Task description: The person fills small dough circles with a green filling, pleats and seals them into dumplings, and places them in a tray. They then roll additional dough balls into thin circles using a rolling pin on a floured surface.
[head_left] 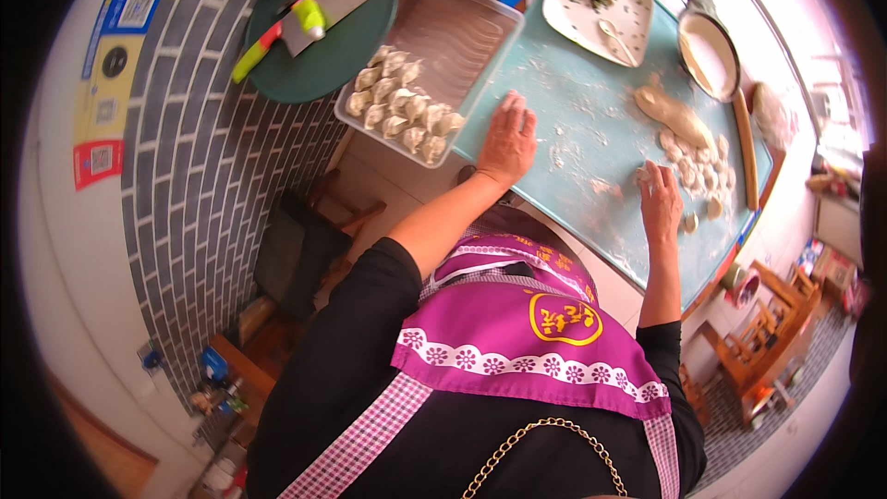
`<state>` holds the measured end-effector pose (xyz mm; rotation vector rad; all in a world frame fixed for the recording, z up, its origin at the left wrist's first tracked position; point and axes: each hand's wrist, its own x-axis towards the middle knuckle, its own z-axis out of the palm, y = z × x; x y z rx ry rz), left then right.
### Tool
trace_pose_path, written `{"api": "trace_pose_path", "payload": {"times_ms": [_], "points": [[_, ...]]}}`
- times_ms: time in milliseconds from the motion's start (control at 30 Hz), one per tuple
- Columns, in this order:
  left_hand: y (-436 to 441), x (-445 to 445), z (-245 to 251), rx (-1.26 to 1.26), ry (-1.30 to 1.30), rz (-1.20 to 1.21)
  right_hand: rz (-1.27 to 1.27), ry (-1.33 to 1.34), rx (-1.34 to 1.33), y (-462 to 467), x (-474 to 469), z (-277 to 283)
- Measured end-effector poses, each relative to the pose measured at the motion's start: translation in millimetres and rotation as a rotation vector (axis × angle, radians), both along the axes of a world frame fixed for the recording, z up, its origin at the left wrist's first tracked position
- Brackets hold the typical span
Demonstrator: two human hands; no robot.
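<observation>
Palm down, my left hand (510, 141) rests on the floured blue-green tabletop (575, 121), beside the plastic tray of dumplings, and holds nothing that I can see. My right hand (662, 202) has its fingertips closed over a small pale piece of dough (642, 176), partly hidden by the fingers. Just right of that hand lie several small cut dough pieces (700, 172), and two more sit nearer to me. A long dough roll (673, 118) lies behind them. Along the right edge is a wooden rolling pin (746, 152).
Pleated dumplings (402, 105) stand in rows in the near part of the tray (450, 21). A cleaver (339, 5) and a bright-handled tool lie on a green round board (332, 73). Farther back are a white plate (565, 10) with chopped greens and spoon, and a flour bowl (710, 59).
</observation>
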<state>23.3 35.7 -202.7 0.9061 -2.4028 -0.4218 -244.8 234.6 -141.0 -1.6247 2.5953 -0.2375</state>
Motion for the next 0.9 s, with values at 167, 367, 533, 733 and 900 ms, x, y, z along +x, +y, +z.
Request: {"api": "trace_pose_path", "payload": {"times_ms": [167, 367, 533, 733, 900], "points": [[0.9, -0.7, 8.8, 0.051, 0.03, 0.019, -0.035, -0.425, -0.016, -70.0, 18.6, 15.0], [-1.0, 2.3, 7.1, 0.038, 0.089, 0.025, -0.133, -2.335, -0.215, -140.9, 59.3, 23.0], [0.6, 2.5, 3.3, 0.082, 0.109, 0.037, -0.06, -2.273, -0.07, -191.4, 100.9, 42.3], [7.3, 3.9, -6.5, 0.206, 0.012, -0.001, 0.5, -0.99, -0.028, -274.3, 174.2, 48.2], [8.9, 4.2, -10.1, 0.247, 0.157, 0.019, 1.077, -0.489, -0.216, -315.1, 214.0, 37.9]]}}
